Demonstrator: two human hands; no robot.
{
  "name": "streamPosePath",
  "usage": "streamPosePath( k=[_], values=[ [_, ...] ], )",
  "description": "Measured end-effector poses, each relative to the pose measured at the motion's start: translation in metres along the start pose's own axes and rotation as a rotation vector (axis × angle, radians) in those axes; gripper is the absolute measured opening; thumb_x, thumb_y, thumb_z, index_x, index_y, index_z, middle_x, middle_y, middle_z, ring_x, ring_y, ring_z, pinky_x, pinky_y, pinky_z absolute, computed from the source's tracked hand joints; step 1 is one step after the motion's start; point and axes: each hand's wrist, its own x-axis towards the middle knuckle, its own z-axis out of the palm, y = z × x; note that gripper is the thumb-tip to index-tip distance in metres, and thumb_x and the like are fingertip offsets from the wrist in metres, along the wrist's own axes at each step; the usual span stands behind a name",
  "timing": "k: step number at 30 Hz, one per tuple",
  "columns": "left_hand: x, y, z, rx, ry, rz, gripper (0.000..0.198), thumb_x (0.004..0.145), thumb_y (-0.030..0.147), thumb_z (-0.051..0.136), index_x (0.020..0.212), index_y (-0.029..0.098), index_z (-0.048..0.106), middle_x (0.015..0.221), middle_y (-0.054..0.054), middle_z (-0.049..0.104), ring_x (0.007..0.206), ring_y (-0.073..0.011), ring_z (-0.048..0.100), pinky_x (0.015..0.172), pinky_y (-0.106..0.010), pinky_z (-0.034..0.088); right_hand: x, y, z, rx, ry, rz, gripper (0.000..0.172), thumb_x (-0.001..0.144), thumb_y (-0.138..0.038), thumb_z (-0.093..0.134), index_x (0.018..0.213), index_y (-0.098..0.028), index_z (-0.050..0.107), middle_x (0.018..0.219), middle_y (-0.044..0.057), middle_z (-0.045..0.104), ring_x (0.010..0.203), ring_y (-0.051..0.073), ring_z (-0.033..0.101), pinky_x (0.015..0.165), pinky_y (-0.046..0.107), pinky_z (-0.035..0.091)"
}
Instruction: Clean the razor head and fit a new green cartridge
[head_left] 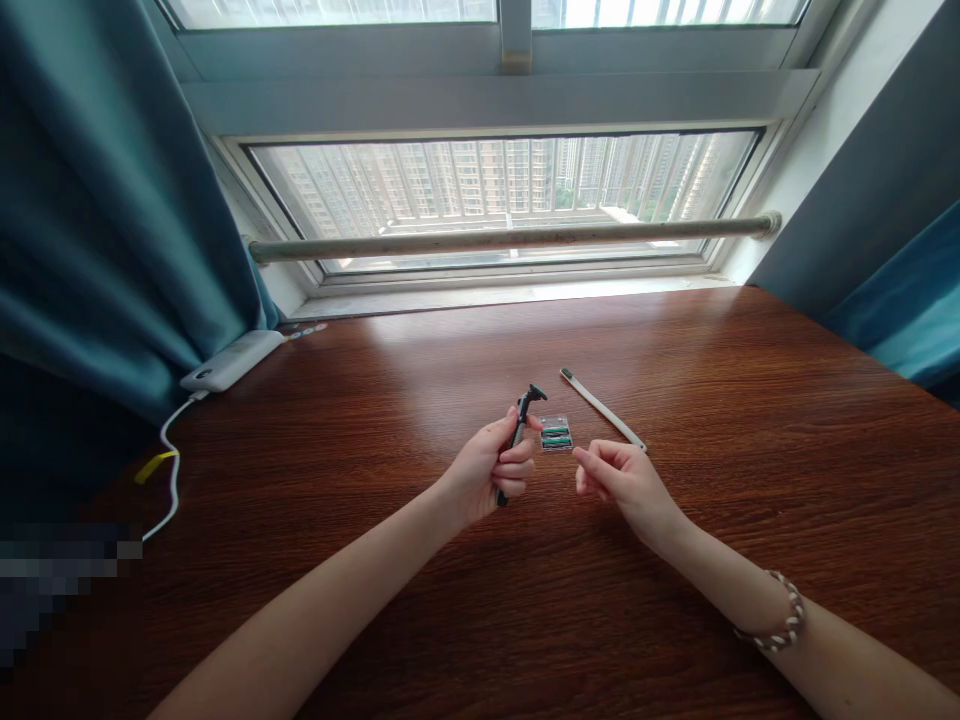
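Note:
My left hand (487, 466) is wrapped round a black razor (520, 424), handle tilted and head up at the top, above the table. Just right of it, a small clear case (556, 433) of green-and-dark razor blade cartridges lies on the wood. My right hand (626, 485) hovers close to the case's lower right side, its thumb pressed against curled fingers. I see nothing between those fingertips. Beyond that hand lies a toothbrush (602, 408) with a pale handle and dark bristles, its lower end near my knuckles.
Both hands are over a brown wooden table (420, 370). A white power bank (234, 360) with a white cable (175, 470) and yellow tag sits at the left, by a blue curtain (135, 180). A metal rail (510, 240) crosses the window behind the table.

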Motion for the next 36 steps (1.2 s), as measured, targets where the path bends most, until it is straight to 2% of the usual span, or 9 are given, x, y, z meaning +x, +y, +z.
streamPosePath(
  k=[5, 8, 11, 14, 17, 23, 28, 32, 36],
  values=[
    [0.002, 0.003, -0.005, -0.094, -0.029, -0.059, 0.027, 0.086, 0.040, 0.041, 0.088, 0.016, 0.052, 0.047, 0.009, 0.015, 0.035, -0.0015, 0.009, 0.033, -0.009, 0.009, 0.004, 0.000, -0.009, -0.119, 0.066, -0.002, 0.044, 0.079, -0.049, 0.049, 0.049, -0.017, 0.043, 0.040, -0.003, 0.046, 0.034, 0.007, 0.036, 0.038, 0.020, 0.026],
    [0.005, 0.001, -0.006, -0.052, 0.035, 0.070, 0.027, 0.085, 0.041, 0.042, 0.088, 0.016, 0.053, 0.046, 0.009, 0.019, 0.035, -0.0013, 0.012, 0.033, -0.010, 0.010, 0.011, 0.000, -0.024, -0.492, 0.252, -0.167, 0.035, 0.080, -0.043, 0.050, 0.057, -0.017, 0.050, 0.043, -0.004, 0.045, 0.039, 0.009, 0.039, 0.043, 0.022, 0.031],
    [0.007, -0.002, -0.004, 0.034, 0.139, 0.214, 0.027, 0.081, 0.040, 0.050, 0.091, 0.016, 0.052, 0.049, 0.008, 0.028, 0.037, -0.0011, 0.019, 0.034, -0.011, 0.015, 0.021, 0.003, -0.046, -0.948, 0.373, -0.340, 0.014, 0.077, -0.030, 0.055, 0.082, -0.017, 0.058, 0.064, 0.001, 0.056, 0.059, 0.015, 0.050, 0.059, 0.026, 0.038],
    [0.009, -0.004, -0.004, 0.127, 0.204, 0.291, 0.027, 0.074, 0.033, 0.061, 0.091, 0.015, 0.052, 0.053, 0.007, 0.032, 0.039, -0.0010, 0.024, 0.036, -0.012, 0.017, 0.032, 0.012, -0.066, -1.194, 0.445, -0.312, 0.023, 0.073, -0.028, 0.058, 0.092, -0.015, 0.059, 0.087, 0.010, 0.058, 0.080, 0.023, 0.052, 0.070, 0.033, 0.039],
    [0.009, -0.005, -0.005, 0.167, 0.220, 0.290, 0.025, 0.072, 0.028, 0.064, 0.089, 0.015, 0.051, 0.052, 0.008, 0.032, 0.039, -0.0011, 0.025, 0.037, -0.012, 0.017, 0.040, 0.021, -0.076, -1.173, 0.399, -0.232, 0.019, 0.073, -0.029, 0.058, 0.086, -0.016, 0.060, 0.080, 0.008, 0.059, 0.078, 0.022, 0.052, 0.070, 0.033, 0.040],
    [0.008, -0.005, -0.008, 0.166, 0.199, 0.281, 0.023, 0.074, 0.030, 0.061, 0.088, 0.016, 0.050, 0.054, 0.007, 0.034, 0.040, -0.0012, 0.026, 0.037, -0.013, 0.017, 0.043, 0.028, -0.074, -1.090, 0.324, -0.222, 0.013, 0.073, -0.027, 0.057, 0.079, -0.017, 0.063, 0.074, 0.004, 0.059, 0.068, 0.017, 0.053, 0.065, 0.028, 0.040],
    [0.012, -0.005, -0.010, 0.149, 0.188, 0.283, 0.021, 0.076, 0.028, 0.058, 0.089, 0.015, 0.049, 0.054, 0.007, 0.036, 0.040, -0.0014, 0.027, 0.037, -0.013, 0.018, 0.043, 0.025, -0.072, -1.000, 0.349, -0.206, 0.019, 0.073, -0.027, 0.053, 0.082, -0.016, 0.066, 0.077, 0.006, 0.062, 0.069, 0.018, 0.055, 0.068, 0.029, 0.040],
    [0.013, -0.006, -0.012, 0.163, 0.229, 0.266, 0.025, 0.072, 0.030, 0.062, 0.069, 0.014, 0.042, 0.054, 0.006, 0.038, 0.039, -0.0008, 0.027, 0.037, -0.013, 0.018, 0.042, 0.022, -0.071, -0.867, 0.376, -0.158, 0.023, 0.071, -0.032, 0.052, 0.079, -0.015, 0.066, 0.072, 0.006, 0.065, 0.064, 0.018, 0.058, 0.065, 0.029, 0.042],
    [0.010, -0.010, -0.009, 0.222, 0.298, 0.313, 0.029, 0.069, 0.031, 0.064, 0.070, 0.016, 0.039, 0.059, 0.003, 0.049, 0.042, -0.0035, 0.039, 0.038, -0.015, 0.027, 0.040, 0.015, -0.069, -0.716, 0.356, -0.114, 0.023, 0.070, -0.032, 0.051, 0.076, -0.014, 0.062, 0.068, 0.006, 0.067, 0.060, 0.017, 0.060, 0.058, 0.026, 0.044]
  ],
)
